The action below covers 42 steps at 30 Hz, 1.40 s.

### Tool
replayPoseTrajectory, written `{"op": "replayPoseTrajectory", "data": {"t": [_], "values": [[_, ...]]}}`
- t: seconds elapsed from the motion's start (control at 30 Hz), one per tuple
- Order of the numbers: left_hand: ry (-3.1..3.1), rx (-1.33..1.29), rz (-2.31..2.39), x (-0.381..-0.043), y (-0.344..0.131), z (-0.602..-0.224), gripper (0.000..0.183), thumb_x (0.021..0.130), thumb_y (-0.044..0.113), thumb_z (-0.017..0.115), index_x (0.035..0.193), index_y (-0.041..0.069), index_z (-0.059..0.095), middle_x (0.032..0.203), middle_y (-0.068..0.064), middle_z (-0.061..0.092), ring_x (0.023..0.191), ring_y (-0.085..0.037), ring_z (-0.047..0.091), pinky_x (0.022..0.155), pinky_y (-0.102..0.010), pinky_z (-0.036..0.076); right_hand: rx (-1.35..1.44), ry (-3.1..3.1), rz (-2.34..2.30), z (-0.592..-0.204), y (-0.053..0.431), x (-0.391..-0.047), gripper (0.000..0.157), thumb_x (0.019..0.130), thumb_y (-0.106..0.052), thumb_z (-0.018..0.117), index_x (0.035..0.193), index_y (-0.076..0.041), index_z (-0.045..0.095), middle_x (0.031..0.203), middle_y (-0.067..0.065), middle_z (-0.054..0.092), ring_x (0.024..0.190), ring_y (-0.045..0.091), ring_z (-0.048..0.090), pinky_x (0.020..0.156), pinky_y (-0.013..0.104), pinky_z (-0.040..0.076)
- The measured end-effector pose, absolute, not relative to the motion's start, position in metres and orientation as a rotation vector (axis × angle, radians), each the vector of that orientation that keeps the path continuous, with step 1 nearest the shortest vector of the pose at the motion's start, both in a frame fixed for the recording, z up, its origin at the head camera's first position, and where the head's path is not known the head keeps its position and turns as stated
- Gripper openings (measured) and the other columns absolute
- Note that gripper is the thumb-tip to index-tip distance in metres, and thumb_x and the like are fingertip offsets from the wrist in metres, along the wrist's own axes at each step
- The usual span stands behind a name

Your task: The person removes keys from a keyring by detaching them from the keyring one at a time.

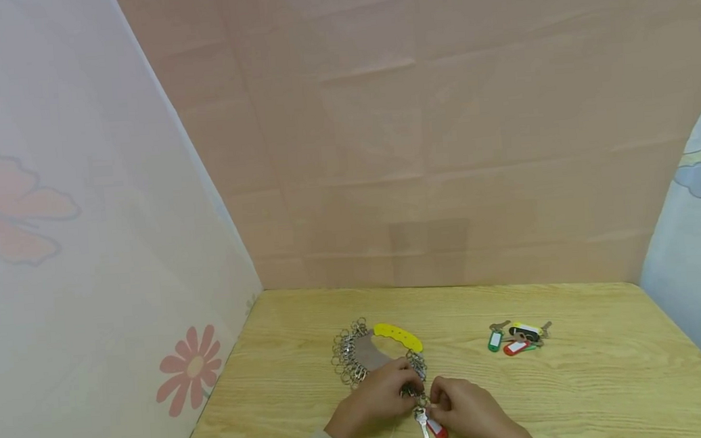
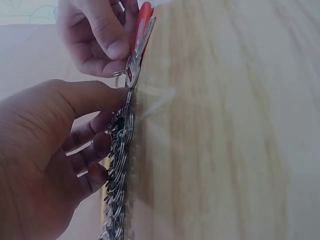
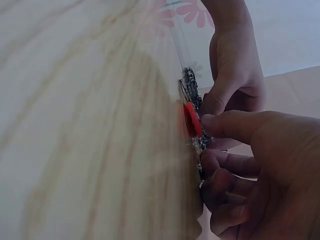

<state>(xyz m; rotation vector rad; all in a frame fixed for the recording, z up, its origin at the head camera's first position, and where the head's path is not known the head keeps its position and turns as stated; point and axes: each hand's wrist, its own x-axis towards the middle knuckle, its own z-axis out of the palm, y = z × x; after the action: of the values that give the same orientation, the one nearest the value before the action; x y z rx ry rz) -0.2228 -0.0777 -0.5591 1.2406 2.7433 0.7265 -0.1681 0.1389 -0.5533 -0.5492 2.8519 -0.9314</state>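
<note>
A large ring-shaped key holder with a yellow grip [image 1: 399, 336] and many metal clips [image 1: 346, 356] lies on the table. My left hand [image 1: 382, 392] reaches over its near right part and pinches a clip there, thumb and forefinger mostly hiding it. Just to the right, my right hand [image 1: 469, 407] pinches the small key ring that carries a silver key [image 1: 422, 426] and a red key tag [image 1: 438, 431]. In the left wrist view, the key [image 2: 135, 65] and tag [image 2: 143, 20] extend beyond my left thumb. The right wrist view shows my right thumb at the red tag [image 3: 193, 120].
Farther right on the wooden table [image 1: 612, 377] lies a small group of tagged keys, with a green tag [image 1: 495, 340], a red tag [image 1: 517, 348] and a yellow-and-black one [image 1: 526, 331]. A pink-brown cloth [image 1: 442, 138] hangs behind, and a patterned wall [image 1: 115, 262] stands left.
</note>
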Motion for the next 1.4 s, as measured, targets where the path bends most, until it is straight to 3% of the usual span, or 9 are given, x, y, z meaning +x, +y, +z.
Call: {"op": "replayPoseTrajectory", "data": {"t": [0.43, 0.7, 0.83, 1.4], "values": [[2.817, 1.281, 0.670, -0.223, -0.071, -0.565, 0.018, 0.088, 0.027, 0.074, 0.104, 0.034, 0.070, 0.101, 0.017, 0.054, 0.082, 0.007, 0.048, 0.070, -0.009, 0.041, -0.545, 2.854, -0.948, -0.552, 0.136, -0.169, 0.014, 0.086, -0.025, 0.073, 0.082, -0.026, 0.060, 0.065, -0.016, 0.051, 0.054, -0.002, 0.042, 0.047, 0.021, 0.034], [2.808, 1.216, 0.725, -0.222, -0.068, -0.564, 0.005, 0.093, 0.029, 0.070, 0.092, 0.033, 0.068, 0.095, 0.019, 0.052, 0.077, 0.007, 0.046, 0.067, -0.010, 0.041, -0.543, 2.827, -0.954, -0.552, 0.136, -0.170, 0.019, 0.088, -0.039, 0.072, 0.086, -0.025, 0.059, 0.064, -0.016, 0.052, 0.052, -0.001, 0.043, 0.047, 0.021, 0.034], [2.799, 1.177, 0.756, -0.223, -0.067, -0.563, 0.004, 0.095, 0.034, 0.067, 0.093, 0.033, 0.070, 0.093, 0.020, 0.052, 0.075, 0.008, 0.045, 0.065, -0.011, 0.041, -0.544, 2.867, -0.930, -0.552, 0.134, -0.171, 0.021, 0.088, -0.038, 0.072, 0.091, -0.022, 0.058, 0.063, -0.016, 0.050, 0.051, -0.001, 0.041, 0.046, 0.021, 0.032], [2.785, 1.206, 0.838, -0.228, -0.062, -0.564, 0.005, 0.093, 0.027, 0.068, 0.096, 0.031, 0.067, 0.094, 0.021, 0.060, 0.079, 0.009, 0.051, 0.069, -0.009, 0.043, -0.554, 2.896, -0.938, -0.554, 0.135, -0.177, 0.014, 0.089, -0.024, 0.071, 0.096, -0.025, 0.059, 0.061, -0.017, 0.049, 0.048, -0.002, 0.038, 0.044, 0.019, 0.029]]}}
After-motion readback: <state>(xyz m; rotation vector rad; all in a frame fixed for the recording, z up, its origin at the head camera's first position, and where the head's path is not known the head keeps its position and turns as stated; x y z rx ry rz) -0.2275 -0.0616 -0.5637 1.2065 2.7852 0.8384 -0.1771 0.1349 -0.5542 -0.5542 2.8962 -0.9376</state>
